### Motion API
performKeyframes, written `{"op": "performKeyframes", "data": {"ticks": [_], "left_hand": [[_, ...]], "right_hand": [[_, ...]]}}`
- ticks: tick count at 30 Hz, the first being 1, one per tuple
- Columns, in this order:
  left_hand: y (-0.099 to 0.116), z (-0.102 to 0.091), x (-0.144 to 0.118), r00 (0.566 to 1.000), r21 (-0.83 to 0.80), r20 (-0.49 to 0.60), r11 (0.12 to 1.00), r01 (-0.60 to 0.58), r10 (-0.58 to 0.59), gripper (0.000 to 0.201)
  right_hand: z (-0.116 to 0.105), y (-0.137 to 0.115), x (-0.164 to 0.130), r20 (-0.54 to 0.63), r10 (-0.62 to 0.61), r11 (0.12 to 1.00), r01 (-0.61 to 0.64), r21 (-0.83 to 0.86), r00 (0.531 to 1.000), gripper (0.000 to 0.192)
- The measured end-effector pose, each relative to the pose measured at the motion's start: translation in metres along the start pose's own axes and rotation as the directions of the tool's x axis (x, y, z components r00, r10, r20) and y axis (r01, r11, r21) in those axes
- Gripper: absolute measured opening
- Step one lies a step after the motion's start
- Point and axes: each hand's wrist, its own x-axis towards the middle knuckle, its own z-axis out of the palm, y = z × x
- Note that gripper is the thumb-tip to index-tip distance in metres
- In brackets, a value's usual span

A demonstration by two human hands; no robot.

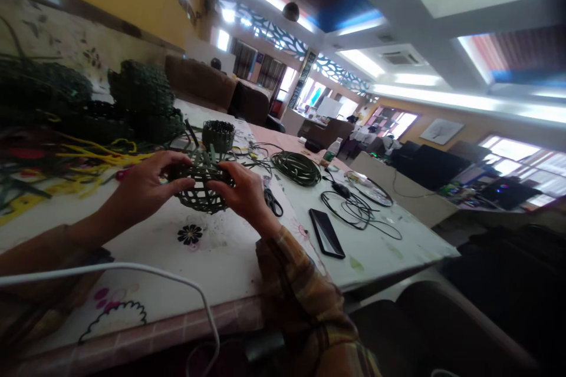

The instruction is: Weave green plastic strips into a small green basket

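Between my two hands is a small dark green woven basket [202, 195] with an open lattice and loose strip ends sticking up at its top. My left hand [152, 182] grips its left side, thumb across the front. On the opposite side my right hand [241, 188] holds it, thumb on the near face and fingers over the upper edge. The fingers behind the weave are partly hidden. Just beyond stands another small woven basket [219, 135], upright. A pair of dark-handled scissors [274, 202] lies right of my right hand.
Yellow strips [97, 159] and stacked green woven pieces [141, 91] crowd the left. To the right are a coil of green strip [296, 168], a phone [326, 233], a black cable [354, 212] and a bottle [332, 150]. A white cord [132, 267] crosses the near side.
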Motion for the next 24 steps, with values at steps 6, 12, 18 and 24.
{"op": "performKeyframes", "data": {"ticks": [6, 12, 18, 24], "left_hand": [[-0.013, 0.008, -0.002, 0.997, 0.056, 0.026, 0.996, 0.073, -0.075, 0.039], [-0.029, 0.012, 0.001, 0.998, 0.132, 0.06, 0.991, 0.015, -0.023, 0.048], [-0.031, 0.009, 0.001, 0.989, 0.184, 0.04, 0.972, -0.147, 0.142, 0.054], [-0.029, 0.01, 0.006, 0.973, 0.188, 0.128, 0.958, -0.216, 0.194, 0.039]], "right_hand": [[0.019, 0.0, -0.003, 0.078, 0.085, 0.994, -0.08, -0.073, 0.993, 0.028], [0.026, 0.004, -0.002, 0.143, 0.104, 0.989, -0.087, -0.118, 0.984, 0.029], [0.02, -0.001, 0.0, 0.179, 0.092, 0.987, -0.065, -0.15, 0.98, 0.031], [0.028, -0.002, -0.003, 0.184, 0.111, 0.98, -0.076, -0.185, 0.977, 0.028]]}}
